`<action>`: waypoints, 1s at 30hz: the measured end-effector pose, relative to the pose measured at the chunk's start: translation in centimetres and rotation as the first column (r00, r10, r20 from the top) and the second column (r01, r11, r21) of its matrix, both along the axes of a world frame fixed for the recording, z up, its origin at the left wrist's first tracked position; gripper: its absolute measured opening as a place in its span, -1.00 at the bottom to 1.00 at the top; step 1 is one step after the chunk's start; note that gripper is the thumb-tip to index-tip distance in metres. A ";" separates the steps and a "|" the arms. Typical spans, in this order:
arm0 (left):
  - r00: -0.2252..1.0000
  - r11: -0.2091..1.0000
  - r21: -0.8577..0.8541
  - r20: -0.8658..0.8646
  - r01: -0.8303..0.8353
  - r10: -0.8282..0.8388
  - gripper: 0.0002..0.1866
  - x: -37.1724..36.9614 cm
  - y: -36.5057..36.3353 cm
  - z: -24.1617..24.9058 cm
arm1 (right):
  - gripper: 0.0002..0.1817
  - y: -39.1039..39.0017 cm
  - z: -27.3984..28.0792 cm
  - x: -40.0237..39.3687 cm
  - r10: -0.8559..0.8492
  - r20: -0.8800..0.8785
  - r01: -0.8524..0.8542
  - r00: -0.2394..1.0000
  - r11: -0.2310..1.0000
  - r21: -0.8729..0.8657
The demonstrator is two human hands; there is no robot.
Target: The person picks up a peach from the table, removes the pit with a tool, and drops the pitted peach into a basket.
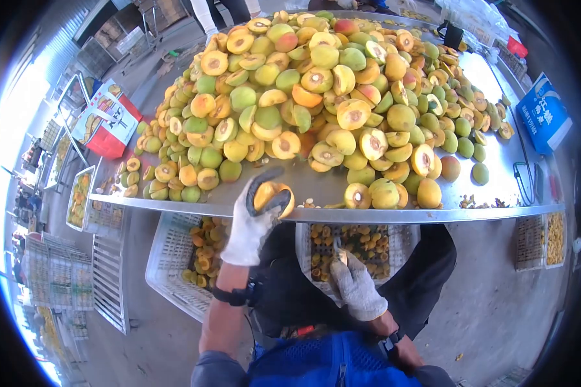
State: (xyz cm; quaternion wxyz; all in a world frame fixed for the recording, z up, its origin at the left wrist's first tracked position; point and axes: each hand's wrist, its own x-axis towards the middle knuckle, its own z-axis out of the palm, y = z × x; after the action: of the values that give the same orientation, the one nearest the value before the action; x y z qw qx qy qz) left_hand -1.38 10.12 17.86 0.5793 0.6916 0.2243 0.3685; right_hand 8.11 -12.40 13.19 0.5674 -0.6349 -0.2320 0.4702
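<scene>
A large heap of green, yellow and orange fruit (329, 97), much of it split with the pits showing, lies on the metal table (290, 211). My left hand (255, 216), in a white glove with dark fingertips, is closed round a split yellow-orange fruit (274, 198) at the table's front edge. Lower down, over a crate of cut fruit (394, 251), my right hand (354, 280) in a pale glove is closed on a small tool (339, 250) whose shape is mostly hidden by the fingers.
Another white crate (168, 258) with fruit stands under the table at left. A red-and-white bag (106, 122) and a blue bag (543, 115) flank the heap. Stacked crates (58, 271) stand far left; a yellow-filled crate (532, 242) is at right. People (203, 13) are across the table.
</scene>
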 end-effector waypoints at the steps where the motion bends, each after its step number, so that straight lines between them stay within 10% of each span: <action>1: 0.999 1.000 0.017 0.044 0.025 -0.026 -0.46 -0.5 -0.3 -1.0 | -0.76 0.6 1.1 0.0 0.026 0.136 -0.031 0.990 0.999 0.034; 7: 0.964 0.878 -0.464 0.267 0.113 0.018 -0.29 -1.1 -5.5 -2.7 | -0.68 3.3 7.1 -0.5 0.140 0.517 -0.117 0.845 0.990 -0.077; 12: 0.949 0.910 -0.398 0.315 0.119 0.014 -0.19 -0.3 -7.1 -2.7 | -0.70 4.1 5.3 -0.7 0.097 0.691 -0.169 0.716 0.985 0.037; 28: 0.991 0.990 -0.128 0.124 0.057 -0.041 -0.47 -1.2 -5.0 -5.8 | -0.72 4.1 4.1 -1.1 0.149 0.500 -0.135 0.853 0.989 -0.065; 30: 0.998 0.999 0.001 0.034 0.054 -0.054 -0.52 -1.7 -5.4 -5.6 | -0.74 4.0 2.5 -1.2 0.212 0.255 -0.208 0.943 0.977 -0.044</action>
State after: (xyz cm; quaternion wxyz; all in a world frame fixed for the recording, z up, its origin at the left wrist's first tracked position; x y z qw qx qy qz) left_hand -3.12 4.75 12.27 0.5927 0.6911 0.1958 0.3643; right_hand 6.92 -8.44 15.67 0.4740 -0.6668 -0.3664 0.4433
